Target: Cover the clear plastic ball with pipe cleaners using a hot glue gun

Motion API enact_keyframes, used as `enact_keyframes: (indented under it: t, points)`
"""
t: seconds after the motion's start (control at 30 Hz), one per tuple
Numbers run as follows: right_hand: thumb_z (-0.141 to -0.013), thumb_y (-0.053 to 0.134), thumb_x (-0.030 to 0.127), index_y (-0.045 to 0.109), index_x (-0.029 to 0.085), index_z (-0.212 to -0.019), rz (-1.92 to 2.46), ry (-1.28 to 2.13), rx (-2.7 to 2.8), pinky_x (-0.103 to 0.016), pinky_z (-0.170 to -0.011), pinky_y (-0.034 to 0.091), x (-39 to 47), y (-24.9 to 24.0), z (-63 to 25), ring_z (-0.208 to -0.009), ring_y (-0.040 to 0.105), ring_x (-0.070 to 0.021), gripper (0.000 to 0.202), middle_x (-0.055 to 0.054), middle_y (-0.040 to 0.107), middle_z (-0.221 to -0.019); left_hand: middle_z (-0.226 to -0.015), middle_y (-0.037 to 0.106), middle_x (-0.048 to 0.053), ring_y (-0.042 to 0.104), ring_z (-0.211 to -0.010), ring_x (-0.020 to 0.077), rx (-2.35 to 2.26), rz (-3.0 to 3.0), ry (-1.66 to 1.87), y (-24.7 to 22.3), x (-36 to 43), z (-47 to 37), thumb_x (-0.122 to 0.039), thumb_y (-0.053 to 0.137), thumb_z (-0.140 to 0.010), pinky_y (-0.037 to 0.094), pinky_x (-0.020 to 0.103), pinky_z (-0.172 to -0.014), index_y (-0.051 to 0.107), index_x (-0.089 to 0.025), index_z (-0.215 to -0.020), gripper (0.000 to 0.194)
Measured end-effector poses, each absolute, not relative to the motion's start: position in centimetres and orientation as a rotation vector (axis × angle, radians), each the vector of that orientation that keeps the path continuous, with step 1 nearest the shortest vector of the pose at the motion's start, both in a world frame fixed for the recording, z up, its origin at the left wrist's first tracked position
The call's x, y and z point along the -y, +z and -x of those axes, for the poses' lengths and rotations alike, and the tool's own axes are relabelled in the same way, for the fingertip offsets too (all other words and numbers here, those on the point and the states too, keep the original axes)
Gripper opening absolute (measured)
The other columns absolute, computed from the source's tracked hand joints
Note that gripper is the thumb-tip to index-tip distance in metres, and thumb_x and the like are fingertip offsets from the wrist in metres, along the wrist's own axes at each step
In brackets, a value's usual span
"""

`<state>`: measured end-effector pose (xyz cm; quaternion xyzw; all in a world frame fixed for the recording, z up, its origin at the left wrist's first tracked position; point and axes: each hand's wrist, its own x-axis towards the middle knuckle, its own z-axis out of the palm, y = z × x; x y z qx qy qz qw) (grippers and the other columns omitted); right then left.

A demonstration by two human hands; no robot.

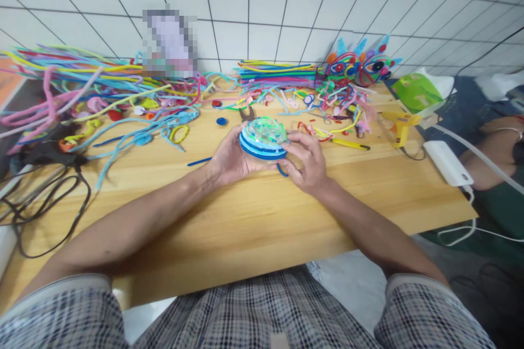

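Observation:
A round, domed piece [262,139] is held between my two hands above the wooden table. Blue and light-blue bands, which look like pipe cleaners, ring its side, and its top is a mottled green and clear, shiny surface. My left hand [232,159] cups it from the left and below. On the other side, my right hand [306,161] grips its edge with thumb and fingers. A short dark-blue pipe cleaner end [281,170] curves out near my right thumb. Just behind the piece, pliers [246,114] lie with their jaws pointing away.
Loose pipe cleaners [139,125] spread across the left, near a black cable [77,218]. A bundle of straight pipe cleaners [278,73] lies by the wall. Rightward are colourful masks [360,65], a yellow-handled cutter [350,144], a yellow glue gun [400,126] and a white power strip [448,163]. Another person's arm [491,155] shows far right.

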<state>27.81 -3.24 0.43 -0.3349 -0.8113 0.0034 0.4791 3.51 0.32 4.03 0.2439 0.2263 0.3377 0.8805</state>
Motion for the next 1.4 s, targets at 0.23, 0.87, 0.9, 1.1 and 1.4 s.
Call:
enact_keyframes:
  t: [0.23, 0.87, 0.9, 1.1, 1.4]
  points:
    - [-0.106, 0.075, 0.027, 0.059, 0.043, -0.160, 0.786, -0.127, 1.971, -0.062, -0.105, 0.067, 3.3, 0.7, -27.6, -0.129, 0.077, -0.0349, 0.059, -0.010, 0.074, -0.135, -0.139, 0.083, 0.020, 0.084, -0.124, 0.0376, -0.495, -0.567, 0.752, 4.1, -0.2, -3.6, -0.058, 0.047, -0.111, 0.076, 0.047, -0.090, 0.072, -0.013, -0.146, 0.061]
    - [-0.103, 0.075, 0.016, 0.063, 0.034, -0.156, 0.775, -0.379, 2.015, -0.049, -0.097, 0.064, 4.8, 1.7, -26.0, -0.111, 0.073, -0.0282, 0.057, -0.008, 0.074, -0.120, -0.132, 0.087, 0.016, 0.078, -0.140, 0.0399, -0.598, -0.648, 0.971, 4.7, 1.7, -5.3, -0.059, 0.071, -0.104, 0.067, 0.054, -0.117, 0.080, -0.016, -0.129, 0.051]
    - [-0.103, 0.075, 0.017, 0.064, 0.035, -0.155, 0.782, -0.358, 2.014, -0.051, -0.098, 0.064, 4.8, 1.6, -26.1, -0.112, 0.073, -0.0288, 0.057, -0.008, 0.074, -0.121, -0.133, 0.087, 0.016, 0.077, -0.140, 0.0398, -0.605, -0.653, 0.972, 4.8, 1.7, -5.3, -0.059, 0.071, -0.104, 0.066, 0.055, -0.117, 0.080, -0.016, -0.128, 0.051]
    - [-0.102, 0.080, 0.036, 0.066, 0.039, -0.151, 0.812, -0.110, 1.941, -0.060, -0.106, 0.063, 4.8, 0.7, -27.0, -0.117, 0.074, -0.0343, 0.051, -0.009, 0.074, -0.125, -0.130, 0.086, 0.014, 0.073, -0.144, 0.0419, -0.629, -0.726, 1.066, 5.2, 1.8, -5.8, -0.063, 0.075, -0.099, 0.066, 0.056, -0.117, 0.077, -0.018, -0.123, 0.051]
    - [-0.106, 0.061, 0.079, 0.051, 0.027, -0.168, 0.919, 0.612, 1.813, -0.055, -0.120, 0.063, 3.2, -0.6, -27.5, -0.148, 0.071, -0.0351, 0.081, -0.018, 0.067, -0.164, -0.129, 0.077, 0.005, 0.072, -0.131, 0.0305, -0.750, -0.999, 1.106, 2.8, 2.4, -5.1, -0.072, 0.082, -0.093, 0.061, 0.048, -0.116, 0.066, -0.026, -0.129, 0.060]
